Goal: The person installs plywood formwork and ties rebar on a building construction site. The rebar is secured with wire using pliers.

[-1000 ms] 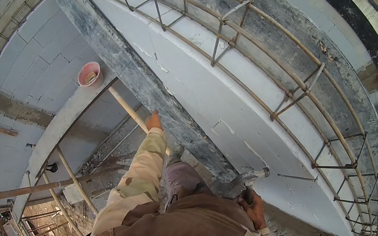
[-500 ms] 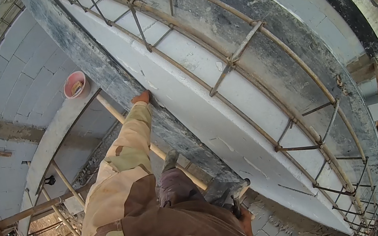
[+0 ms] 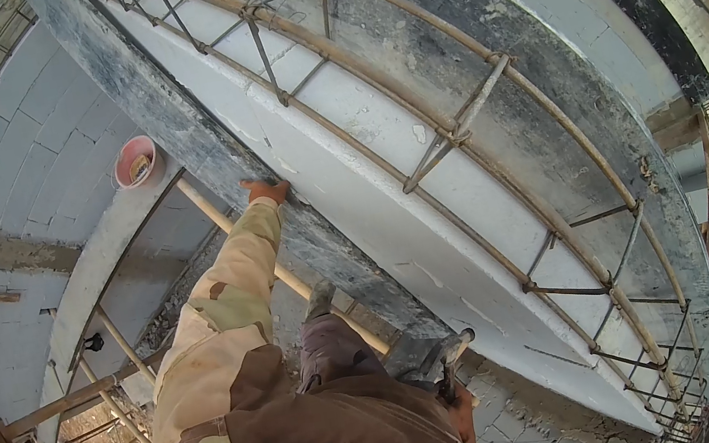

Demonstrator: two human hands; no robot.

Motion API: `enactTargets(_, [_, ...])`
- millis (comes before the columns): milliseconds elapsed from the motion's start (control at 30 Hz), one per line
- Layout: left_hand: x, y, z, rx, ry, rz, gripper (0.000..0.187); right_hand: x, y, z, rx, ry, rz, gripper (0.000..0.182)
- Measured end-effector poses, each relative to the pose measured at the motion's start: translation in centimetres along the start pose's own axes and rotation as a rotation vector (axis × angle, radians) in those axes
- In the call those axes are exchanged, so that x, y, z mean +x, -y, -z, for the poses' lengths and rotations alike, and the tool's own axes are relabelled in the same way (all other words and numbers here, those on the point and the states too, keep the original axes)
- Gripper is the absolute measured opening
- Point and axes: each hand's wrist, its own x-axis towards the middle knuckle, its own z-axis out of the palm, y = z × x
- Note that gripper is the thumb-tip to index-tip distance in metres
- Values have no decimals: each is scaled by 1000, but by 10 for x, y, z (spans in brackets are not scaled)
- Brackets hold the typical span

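Note:
My left hand (image 3: 267,191), at the end of a camouflage sleeve, rests on the upper edge of a worn grey board (image 3: 221,164). Its thumb and fingers are spread apart, with the fingertips by the dark gap along a white panel (image 3: 371,204). Low in the view, my right hand (image 3: 462,416) is closed around a hammer-like tool (image 3: 446,384) with dark metal and a pale, wooden-looking part. Its fingers are partly hidden by my clothing. A rebar cage (image 3: 453,133) lies along the far side of the white panel.
Beyond the cage stands a second dark board (image 3: 559,90). A pink bucket (image 3: 137,162) sits on a narrow grey ledge (image 3: 88,268) to the left. Wooden poles (image 3: 204,201) prop things below, and block walls (image 3: 33,117) surround the spot. My boot (image 3: 321,299) shows beneath me.
My left hand has shifted slightly down along the board's edge, and its thumb and fingers have spread more. My right hand stays low with the tool. The view has moved a little.

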Motion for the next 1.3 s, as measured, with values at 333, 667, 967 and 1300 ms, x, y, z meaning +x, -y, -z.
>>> enactTargets(333, [22, 20, -13, 153, 125, -21, 128, 8, 1, -12, -48, 43, -25, 39])
enactTargets(667, [4, 20, -3, 133, 33, -74, 136, 27, -25, -2, -484, -203, 437, 24])
enactTargets(967, [3, 35, -4, 83, -67, -162, 135, 57, -39, -21, -450, -254, 288, 29])
enactTargets(1300, [0, 275, -133, -1172, -179, 314, 35, 239, -88, -80, -926, -117, 516, 27])
